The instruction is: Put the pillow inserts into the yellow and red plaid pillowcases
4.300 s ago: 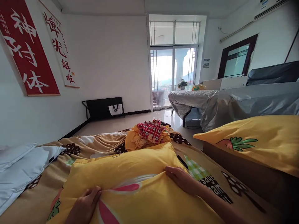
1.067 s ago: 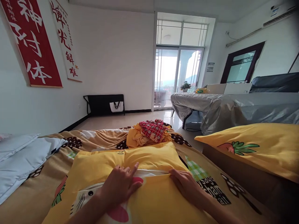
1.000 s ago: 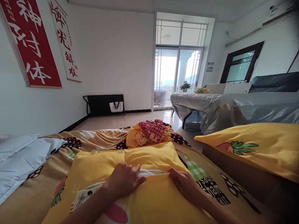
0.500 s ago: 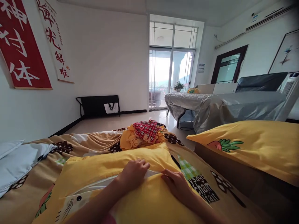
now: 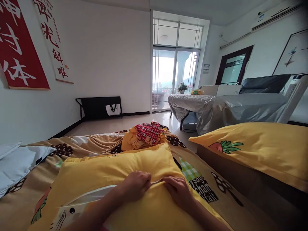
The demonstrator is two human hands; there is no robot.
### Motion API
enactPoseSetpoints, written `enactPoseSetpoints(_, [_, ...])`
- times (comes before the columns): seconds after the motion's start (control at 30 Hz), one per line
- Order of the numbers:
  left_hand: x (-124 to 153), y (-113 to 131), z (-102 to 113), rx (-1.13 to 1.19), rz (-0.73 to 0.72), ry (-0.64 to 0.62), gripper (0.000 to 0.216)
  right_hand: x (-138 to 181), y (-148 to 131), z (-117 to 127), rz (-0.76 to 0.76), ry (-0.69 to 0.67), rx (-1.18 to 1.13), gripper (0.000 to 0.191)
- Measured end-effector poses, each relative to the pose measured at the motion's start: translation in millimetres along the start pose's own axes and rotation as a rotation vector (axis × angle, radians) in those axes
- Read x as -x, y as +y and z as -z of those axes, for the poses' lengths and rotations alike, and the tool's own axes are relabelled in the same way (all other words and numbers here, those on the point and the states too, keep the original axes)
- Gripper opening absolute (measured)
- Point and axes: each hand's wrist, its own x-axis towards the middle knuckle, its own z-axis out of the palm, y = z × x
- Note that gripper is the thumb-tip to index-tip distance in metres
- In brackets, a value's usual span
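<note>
A yellow pillow (image 5: 113, 166) with a cartoon print lies on the bed before me, its case open along a slit that shows white filling. My left hand (image 5: 136, 185) is closed with its fingers curled at the slit's edge. My right hand (image 5: 176, 191) is closed too, pinching the case edge right beside the left one. Both hands sit close together near the pillow's right part.
A tan patterned blanket (image 5: 96, 146) covers the bed, with a heap of yellow and red-checked clothes (image 5: 144, 136) beyond the pillow. White pillows (image 5: 16, 162) lie at the left. A second yellow pillow (image 5: 257, 149) rests on a box at right. A covered table (image 5: 223, 107) stands behind.
My left hand has slid right along the opening until it sits next to my right hand, and the gap in the case near them has narrowed. The view has shifted slightly.
</note>
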Motion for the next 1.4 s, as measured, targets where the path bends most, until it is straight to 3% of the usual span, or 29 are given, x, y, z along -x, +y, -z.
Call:
enactPoseSetpoints(0.17, [0.6,-6.2,1.4,0.191,0.018,-0.016,0.016,-4.2,-9.8,21.3,0.267,0.202,0.081,0.017])
enactPoseSetpoints(0.27, [1.7,-1.1,7.3,0.160,-0.029,-0.028,0.017,-9.7,-17.1,27.5,0.270,0.252,0.130,0.018])
enactPoseSetpoints(0.5, [9.5,6.3,16.7,0.119,-0.091,-0.090,0.016,-14.4,-15.6,17.0,0.095,0.072,0.074,0.017])
enactPoseSetpoints(0.73, [4.1,-9.9,1.4,0.287,-0.072,-0.090,0.014,-7.5,-1.7,10.1,0.030,0.018,0.076,0.023])
enactPoseSetpoints(1.0, [-1.4,-22.3,-14.4,0.332,0.003,-0.061,0.015,-5.8,4.6,3.4,-0.201,-0.156,-0.005,0.030])
enactPoseSetpoints(1.17, [1.5,-16.5,-6.1,0.351,0.013,-0.070,0.038,-13.4,-3.9,9.0,-0.237,-0.219,-0.011,0.031])
enactPoseSetpoints(1.4, [3.1,-14.0,-11.4,0.277,-0.018,-0.059,0.026,-11.9,-3.0,9.6,-0.210,-0.249,-0.016,0.030])
